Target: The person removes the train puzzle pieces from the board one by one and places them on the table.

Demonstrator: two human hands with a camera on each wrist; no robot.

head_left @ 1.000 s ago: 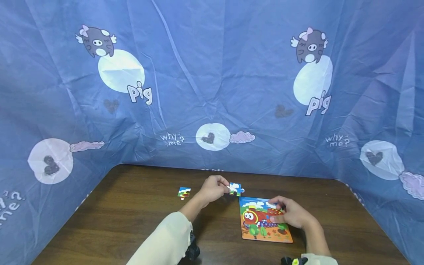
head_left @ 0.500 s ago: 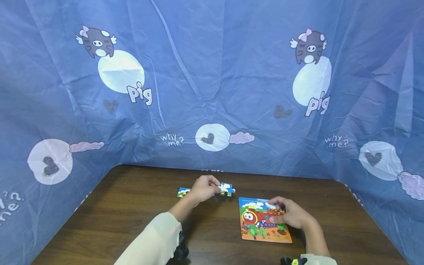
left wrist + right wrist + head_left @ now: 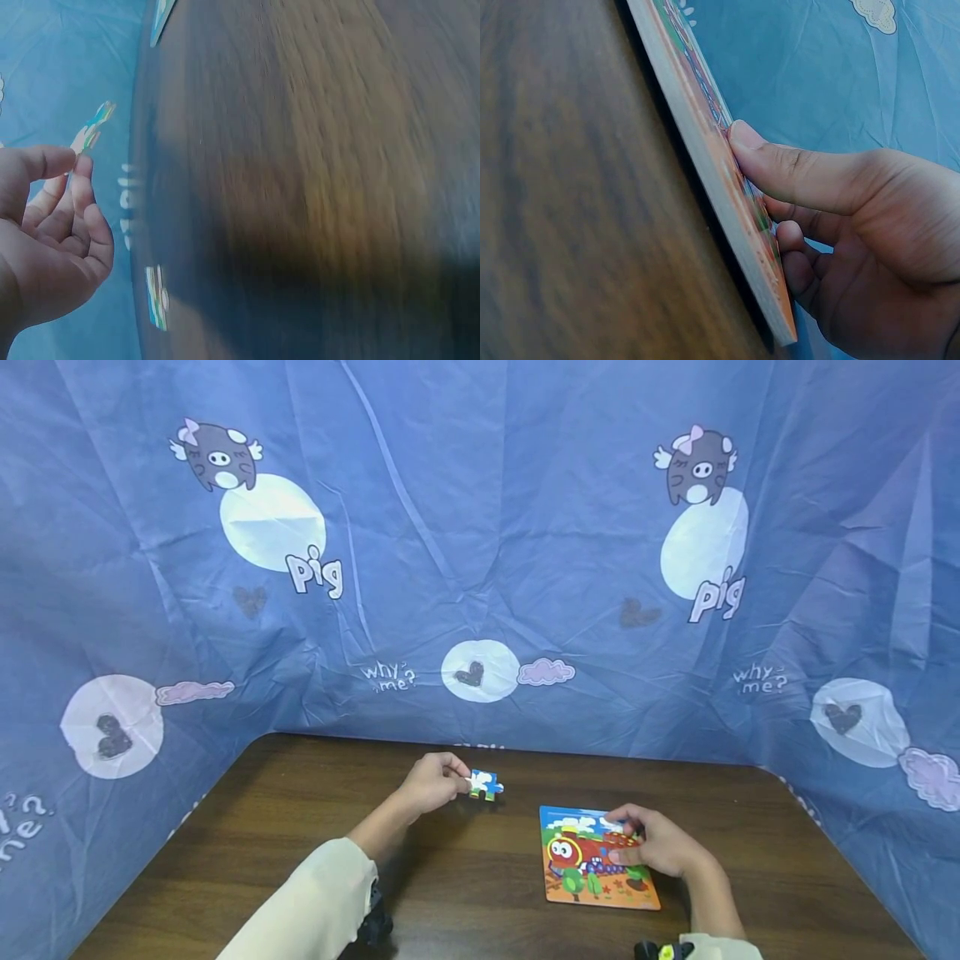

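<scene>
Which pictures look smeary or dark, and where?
Head view: bright, mostly sharp. Left wrist view: dimmer, the table smeary with a dark shadow across it, and the pinched puzzle piece soft. Right wrist view: dim too, the table blurry, but the right hand looks clearer.

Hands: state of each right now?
Left hand: closed, pinching a puzzle piece.
Right hand: open, thumb and fingertips resting on the train puzzle.

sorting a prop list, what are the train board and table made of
Train board: likely wood or fibreboard, smooth printed face; the right wrist view shows a thick, pale, unprinted edge.
Table: wood or wood-look laminate, seemingly low sheen; streaky brown grain fits both.
</scene>
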